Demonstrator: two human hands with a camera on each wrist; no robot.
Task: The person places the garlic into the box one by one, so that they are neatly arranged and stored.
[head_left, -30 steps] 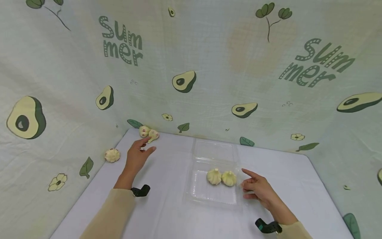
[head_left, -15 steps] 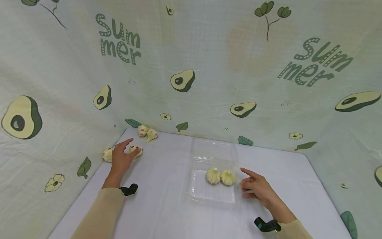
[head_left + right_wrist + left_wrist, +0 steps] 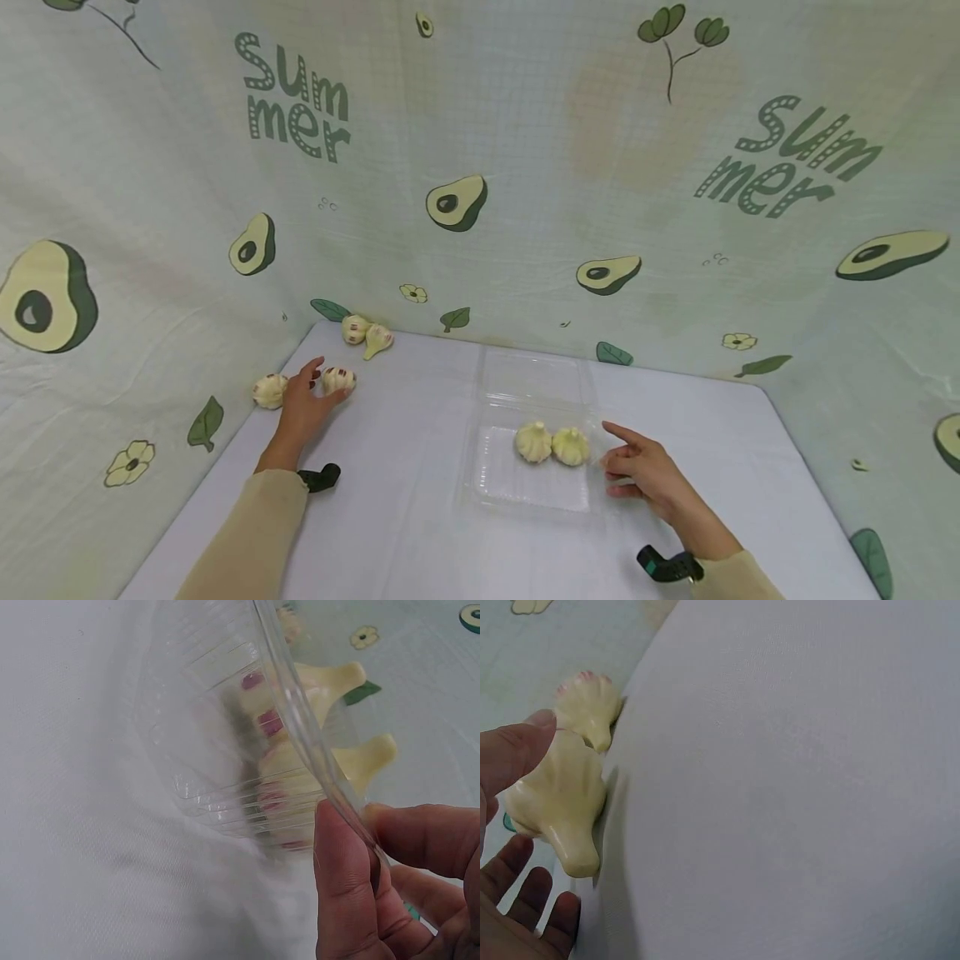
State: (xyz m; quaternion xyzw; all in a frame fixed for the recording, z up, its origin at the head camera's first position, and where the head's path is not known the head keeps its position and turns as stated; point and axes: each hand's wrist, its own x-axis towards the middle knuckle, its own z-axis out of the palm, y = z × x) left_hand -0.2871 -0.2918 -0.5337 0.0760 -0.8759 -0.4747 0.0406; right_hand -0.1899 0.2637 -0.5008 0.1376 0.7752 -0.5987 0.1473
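My left hand (image 3: 303,408) is at the left of the table, thumb and fingers at opposite sides of a garlic bulb (image 3: 339,381) with reddish marks. In the left wrist view the thumb overlaps the top of this bulb (image 3: 562,787), and fingertips meet its lower side; its stem points downward. At the right, my right hand (image 3: 645,475) pinches the rim of a clear plastic clamshell box (image 3: 289,697) between thumb and finger. The box stands with its lid (image 3: 534,377) folded back. Inside it, two garlic bulbs sit side by side, a left one (image 3: 534,442) and a right one (image 3: 571,447).
One more garlic bulb (image 3: 270,391) lies at the table's left edge, just beyond the left hand. Two others, a round one (image 3: 355,329) and one with its stem forward (image 3: 378,338), are at the back left corner. Printed cloth (image 3: 525,242) rises behind the white table (image 3: 405,500).
My left hand has moved left and toward me from the back bulbs. The bulb at its fingers has turned, showing more of its red-marked end. The right hand stays at the box.
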